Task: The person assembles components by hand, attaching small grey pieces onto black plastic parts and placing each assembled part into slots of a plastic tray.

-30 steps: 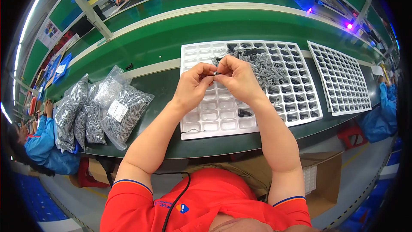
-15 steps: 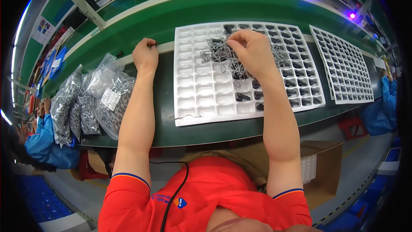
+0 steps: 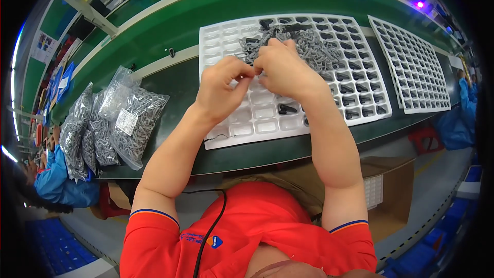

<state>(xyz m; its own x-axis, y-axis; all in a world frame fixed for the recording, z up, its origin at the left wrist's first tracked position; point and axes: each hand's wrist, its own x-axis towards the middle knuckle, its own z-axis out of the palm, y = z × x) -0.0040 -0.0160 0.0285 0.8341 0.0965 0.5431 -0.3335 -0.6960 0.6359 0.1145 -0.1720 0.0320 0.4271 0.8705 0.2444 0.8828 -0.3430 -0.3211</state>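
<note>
A long green workbench stands over grey floor, with blue crates nearby.

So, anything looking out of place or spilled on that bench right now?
One thing: a heap of small dark parts lies loose across the far cells of the white tray rather than one per cell. A single dark piece lies alone on the green belt.

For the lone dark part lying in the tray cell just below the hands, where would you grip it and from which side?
Judging by its pose, take the dark part across its narrow middle, coming straight down from above. It lies flat and lengthwise in its cell of the white tray, whose walls likely block any sideways approach.
</note>
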